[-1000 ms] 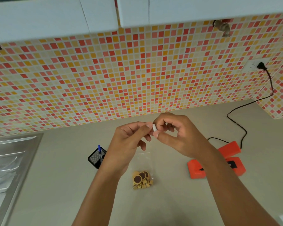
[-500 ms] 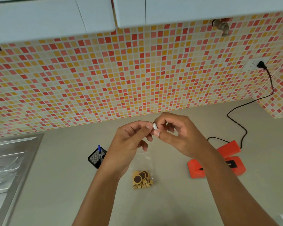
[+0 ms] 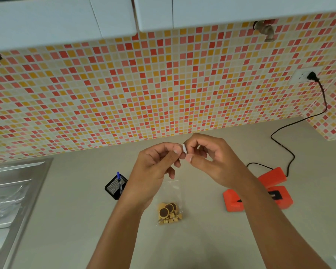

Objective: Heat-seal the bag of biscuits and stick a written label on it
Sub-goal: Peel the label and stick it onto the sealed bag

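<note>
Both hands pinching a small white label above the bag.

Left hand (image 3: 153,167) and right hand (image 3: 211,162) grip the label (image 3: 184,148) by fingertips; bag (image 3: 170,209) lies on the worktop (image 3: 202,239), sealer (image 3: 260,191) right of it.

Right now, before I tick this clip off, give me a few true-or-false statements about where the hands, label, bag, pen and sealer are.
1. Both hands pinch a small white label above the counter. True.
2. The bag of biscuits is lifted in the left hand. False: it lies on the counter.
3. The blue pen stands in a black mesh holder. True.
4. The orange heat sealer is unplugged. False: its cord runs to the wall socket.
</note>
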Motion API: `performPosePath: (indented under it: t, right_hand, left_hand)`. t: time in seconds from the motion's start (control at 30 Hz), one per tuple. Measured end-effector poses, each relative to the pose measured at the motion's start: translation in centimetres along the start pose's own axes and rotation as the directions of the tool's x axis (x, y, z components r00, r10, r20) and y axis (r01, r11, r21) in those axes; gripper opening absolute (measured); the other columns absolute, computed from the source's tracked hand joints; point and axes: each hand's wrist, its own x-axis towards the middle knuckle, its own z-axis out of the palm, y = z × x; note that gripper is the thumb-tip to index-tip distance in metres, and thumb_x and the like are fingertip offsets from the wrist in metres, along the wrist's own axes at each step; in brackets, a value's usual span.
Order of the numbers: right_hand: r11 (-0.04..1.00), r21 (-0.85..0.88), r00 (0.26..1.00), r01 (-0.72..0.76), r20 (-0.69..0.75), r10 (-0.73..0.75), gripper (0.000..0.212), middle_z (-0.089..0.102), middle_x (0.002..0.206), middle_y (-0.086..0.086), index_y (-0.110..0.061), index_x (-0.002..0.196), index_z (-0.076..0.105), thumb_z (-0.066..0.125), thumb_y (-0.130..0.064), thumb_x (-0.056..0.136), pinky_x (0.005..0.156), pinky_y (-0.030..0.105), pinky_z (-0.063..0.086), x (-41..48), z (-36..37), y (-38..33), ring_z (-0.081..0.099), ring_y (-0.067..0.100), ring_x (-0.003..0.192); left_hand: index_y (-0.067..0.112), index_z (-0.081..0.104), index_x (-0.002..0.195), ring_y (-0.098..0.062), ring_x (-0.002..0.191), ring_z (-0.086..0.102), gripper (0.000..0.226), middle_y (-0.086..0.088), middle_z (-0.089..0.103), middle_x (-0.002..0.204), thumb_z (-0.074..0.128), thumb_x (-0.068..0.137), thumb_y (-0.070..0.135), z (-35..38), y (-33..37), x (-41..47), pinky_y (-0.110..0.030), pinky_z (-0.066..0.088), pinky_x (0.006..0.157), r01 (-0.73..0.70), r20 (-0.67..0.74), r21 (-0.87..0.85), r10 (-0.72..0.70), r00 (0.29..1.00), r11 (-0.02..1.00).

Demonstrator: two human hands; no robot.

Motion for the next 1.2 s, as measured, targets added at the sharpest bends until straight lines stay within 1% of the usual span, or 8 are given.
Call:
performPosePath:
  t: [0.17, 0.33, 0.57, 0.77, 0.97, 1.07, 1.13, 1.2]
  right_hand:
    - [1.000, -0.025, 1.000, 0.002, 0.006, -0.002, 0.010, 0.056, 0.078, -0.009, -0.011, 0.078, 0.058, 0.062, -0.004, 0.085, 0.068, 0.019, 0.039, 0.0, 0.0, 0.0, 0.049, 0.011, 0.073]
    - [1.000, -0.025, 1.000, 0.018, 0.008, -0.017, 0.008, 0.056, 0.077, -0.008, -0.015, 0.078, 0.057, 0.060, -0.018, 0.085, 0.068, 0.016, 0.038, 0.1, 0.1, -0.3, 0.049, 0.011, 0.073]
    - [1.000, -0.017, 1.000, 0.015, 0.002, -0.015, 0.011, 0.058, 0.078, -0.003, -0.023, 0.077, 0.056, 0.062, -0.022, 0.086, 0.068, 0.016, 0.038, 0.1, 0.2, -0.5, 0.049, 0.012, 0.073]
    - [0.999, -0.033, 0.999, -0.024, -0.024, 0.023, 0.020, 0.056, 0.073, -0.006, -0.011, 0.074, 0.058, 0.068, -0.008, 0.091, 0.066, 0.011, 0.038, 0.1, 0.4, -0.1, 0.048, 0.007, 0.069]
    - [0.994, -0.048, 0.995, -0.101, -0.027, 0.099, 0.016, 0.063, 0.077, 0.001, -0.007, 0.083, 0.067, 0.061, -0.011, 0.097, 0.063, 0.016, 0.040, 0.6, 1.9, 1.4, 0.053, 0.009, 0.070]
    - [0.987, -0.027, 0.988, -0.155, -0.010, 0.155, 0.018, 0.066, 0.078, 0.004, -0.007, 0.081, 0.066, 0.060, -0.013, 0.097, 0.066, 0.033, 0.046, 1.0, 3.2, 2.7, 0.059, 0.020, 0.073]
    - [0.979, 0.008, 0.979, -0.203, 0.003, 0.203, 0.018, 0.068, 0.078, -0.003, -0.007, 0.081, 0.066, 0.059, -0.013, 0.097, 0.068, 0.041, 0.047, 1.3, 4.3, 3.8, 0.062, 0.020, 0.074]
    - [0.960, 0.074, 0.962, -0.272, 0.003, 0.272, 0.022, 0.068, 0.073, -0.011, -0.012, 0.077, 0.065, 0.056, -0.009, 0.096, 0.061, 0.036, 0.041, 1.6, 5.4, 5.3, 0.053, 0.013, 0.063]
  left_hand:
    - [0.004, 0.073, 0.094, -0.015, 0.072, 0.056, 0.021, -0.006, 0.067, 0.082, 0.065, 0.085, 0.021, -0.3, -0.1, 0.0, -0.027, 0.048, 0.056, -0.011, 0.017, -0.006, 0.011, 1.000, 1.000]
    - [0.002, 0.073, 0.095, -0.015, 0.070, 0.055, 0.021, -0.009, 0.067, 0.082, 0.069, 0.082, 0.018, -0.4, -0.3, 0.0, -0.026, 0.048, 0.055, -0.025, 0.025, -0.007, 0.025, 0.999, 1.000]
    - [0.004, 0.075, 0.095, -0.014, 0.070, 0.057, 0.020, -0.007, 0.068, 0.081, 0.068, 0.083, 0.017, -0.6, -0.4, 0.0, -0.027, 0.048, 0.055, -0.026, 0.012, 0.007, 0.026, 1.000, 1.000]
    - [0.011, 0.073, 0.091, -0.018, 0.070, 0.056, 0.011, -0.008, 0.066, 0.079, 0.062, 0.092, 0.009, -0.2, -0.7, 0.1, -0.032, 0.046, 0.056, -0.117, -0.027, 0.156, 0.122, 0.992, 0.981]
    - [0.015, 0.071, 0.089, -0.009, 0.068, 0.057, 0.009, 0.004, 0.068, 0.077, 0.063, 0.092, 0.018, -0.8, -1.9, 0.0, -0.027, 0.046, 0.057, -0.108, -0.086, 0.293, 0.139, 0.986, 0.950]
    - [0.015, 0.069, 0.087, -0.007, 0.069, 0.057, 0.011, 0.007, 0.068, 0.077, 0.061, 0.094, 0.013, -1.7, -3.3, -0.2, -0.021, 0.045, 0.057, -0.058, -0.146, 0.314, 0.108, 0.983, 0.948]
    - [0.012, 0.068, 0.086, -0.006, 0.067, 0.057, 0.013, 0.009, 0.067, 0.074, 0.058, 0.094, 0.008, -2.6, -4.4, -0.3, -0.018, 0.045, 0.058, -0.001, -0.206, 0.310, 0.068, 0.976, 0.951]
    - [0.008, 0.067, 0.086, -0.005, 0.063, 0.056, 0.015, 0.010, 0.064, 0.070, 0.054, 0.093, 0.004, -3.8, -5.6, -0.4, -0.019, 0.045, 0.058, 0.071, -0.277, 0.281, 0.010, 0.961, 0.957]
